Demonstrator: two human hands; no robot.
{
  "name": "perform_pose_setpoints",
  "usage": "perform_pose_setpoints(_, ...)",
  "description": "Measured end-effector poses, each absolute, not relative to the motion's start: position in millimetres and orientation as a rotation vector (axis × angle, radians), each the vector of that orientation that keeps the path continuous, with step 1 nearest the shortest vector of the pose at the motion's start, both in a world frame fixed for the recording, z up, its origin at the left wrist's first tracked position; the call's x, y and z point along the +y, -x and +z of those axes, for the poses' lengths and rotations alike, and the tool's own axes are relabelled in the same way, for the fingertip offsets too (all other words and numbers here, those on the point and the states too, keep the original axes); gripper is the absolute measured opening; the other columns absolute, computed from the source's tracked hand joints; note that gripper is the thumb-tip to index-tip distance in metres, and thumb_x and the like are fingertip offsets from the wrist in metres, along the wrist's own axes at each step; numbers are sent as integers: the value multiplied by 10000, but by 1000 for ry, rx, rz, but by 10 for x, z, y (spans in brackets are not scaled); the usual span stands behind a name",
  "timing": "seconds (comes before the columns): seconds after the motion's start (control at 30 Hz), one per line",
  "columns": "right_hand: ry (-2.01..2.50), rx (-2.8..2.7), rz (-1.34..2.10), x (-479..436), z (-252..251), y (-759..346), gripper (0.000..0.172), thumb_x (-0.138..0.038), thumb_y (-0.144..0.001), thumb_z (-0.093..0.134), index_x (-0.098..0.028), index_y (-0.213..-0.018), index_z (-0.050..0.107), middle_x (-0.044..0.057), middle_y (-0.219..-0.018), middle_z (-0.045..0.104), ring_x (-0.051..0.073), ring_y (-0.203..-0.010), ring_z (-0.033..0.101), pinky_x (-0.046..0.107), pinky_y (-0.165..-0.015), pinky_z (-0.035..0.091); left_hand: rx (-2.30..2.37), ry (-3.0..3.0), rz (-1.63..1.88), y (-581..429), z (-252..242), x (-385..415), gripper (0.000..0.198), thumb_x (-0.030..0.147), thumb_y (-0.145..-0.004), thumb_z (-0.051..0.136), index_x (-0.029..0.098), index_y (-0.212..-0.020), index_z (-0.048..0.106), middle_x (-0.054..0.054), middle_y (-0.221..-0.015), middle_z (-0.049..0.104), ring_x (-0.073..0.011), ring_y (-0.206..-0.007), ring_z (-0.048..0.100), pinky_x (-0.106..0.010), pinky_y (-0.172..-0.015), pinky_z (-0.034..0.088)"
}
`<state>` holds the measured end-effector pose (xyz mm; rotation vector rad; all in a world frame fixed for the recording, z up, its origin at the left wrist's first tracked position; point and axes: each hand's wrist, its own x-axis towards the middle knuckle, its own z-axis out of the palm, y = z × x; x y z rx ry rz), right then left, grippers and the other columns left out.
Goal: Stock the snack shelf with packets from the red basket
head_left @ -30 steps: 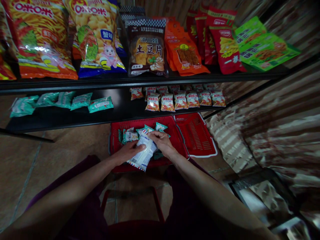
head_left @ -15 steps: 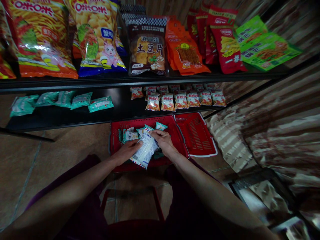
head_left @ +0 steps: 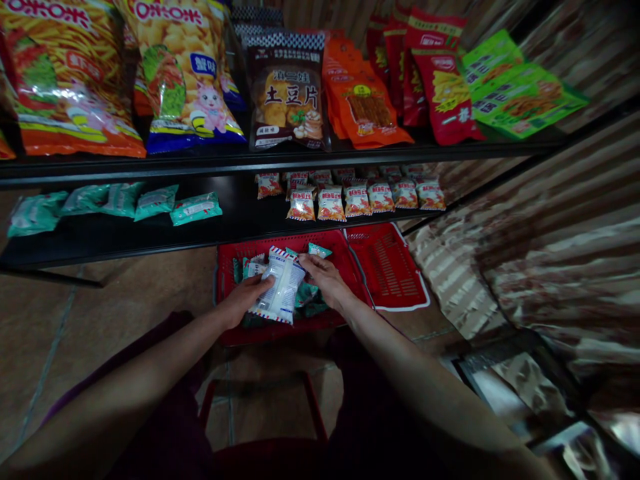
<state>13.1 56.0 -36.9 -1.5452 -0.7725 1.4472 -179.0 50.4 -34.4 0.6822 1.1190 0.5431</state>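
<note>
Both my hands hold a white plastic bag (head_left: 280, 290) with red and blue edge marks over a red basket (head_left: 350, 267) on the floor. My left hand (head_left: 245, 300) grips the bag's lower left side. My right hand (head_left: 323, 279) pinches its upper right edge. Small teal snack packets (head_left: 307, 297) lie in the basket beneath the bag.
A second red basket (head_left: 390, 267) sits to the right. The black lower shelf (head_left: 150, 233) carries teal packets (head_left: 195, 208) at left and red-and-white packets (head_left: 355, 199) at right. Large snack bags (head_left: 287, 100) fill the upper shelf. A red stool frame (head_left: 260, 393) stands between my legs.
The white bag has been lifted and turned more upright over the basket. Both hands moved slightly up and left with it.
</note>
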Motion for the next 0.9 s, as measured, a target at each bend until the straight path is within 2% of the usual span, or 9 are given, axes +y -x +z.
perform_pose_setpoints(0.23, 1527, -699, 1441, 593, -409, -181, 406, -507, -507, 783, -168, -696, 667, 1, -655, 637, 107, -583, 515, 263, -595, 436, 1110, -581, 554, 1785, -330, 513, 456, 442, -657, 771, 144, -989, 679, -96, -966, 730, -224, -880, 667, -325, -815, 494)
perform_pose_setpoints(0.43, 1493, -688, 1420, 592, -379, -179, 389, -530, -564, 767, -181, -666, 630, -11, -610, 613, 93, -528, 499, 250, -560, 447, 1098, -460, 512, 1757, -245, 521, 334, 335, -763, 699, 119, -1016, 670, -108, -949, 730, -205, -789, 680, -314, -743, 527)
perform_pose_setpoints(0.53, 1486, -632, 1493, 575, -357, -157, 385, -547, -643, 727, -203, -783, 621, 5, -706, 650, 116, -612, 591, 264, -624, 505, 1105, -380, 542, 1752, -250, 548, 297, 304, -823, 624, 109, -1044, 660, -112, -928, 729, -214, -780, 685, -323, -710, 542)
perform_pose_setpoints(0.67, 1488, -696, 1585, 529, -362, -106, 378, -546, -709, 673, -229, -903, 606, 46, -871, 682, 158, -736, 653, 313, -704, 541, 1099, -235, 659, 1756, -275, 611, 324, 282, -874, 542, 105, -1136, 613, -110, -960, 723, -227, -840, 686, -353, -769, 548)
perform_pose_setpoints(0.8, 1454, -996, 1387, 479, -420, -49, 438, -489, -690, 694, -226, -1028, 600, 42, -920, 663, 156, -798, 633, 324, -791, 526, 1068, -149, 717, 1780, -317, 667, 340, 288, -881, 531, 120, -1170, 589, -111, -1020, 710, -241, -922, 671, -374, -838, 536)
perform_pose_setpoints(0.9, 1427, -1221, 1199, 455, -456, -18, 413, -434, -713, 677, -220, -1058, 601, 58, -1044, 640, 151, -861, 606, 318, -824, 512, 1063, -132, 754, 1805, -378, 685, 354, 263, -860, 563, 132, -1189, 576, -121, -1071, 692, -239, -950, 665, -379, -859, 531)
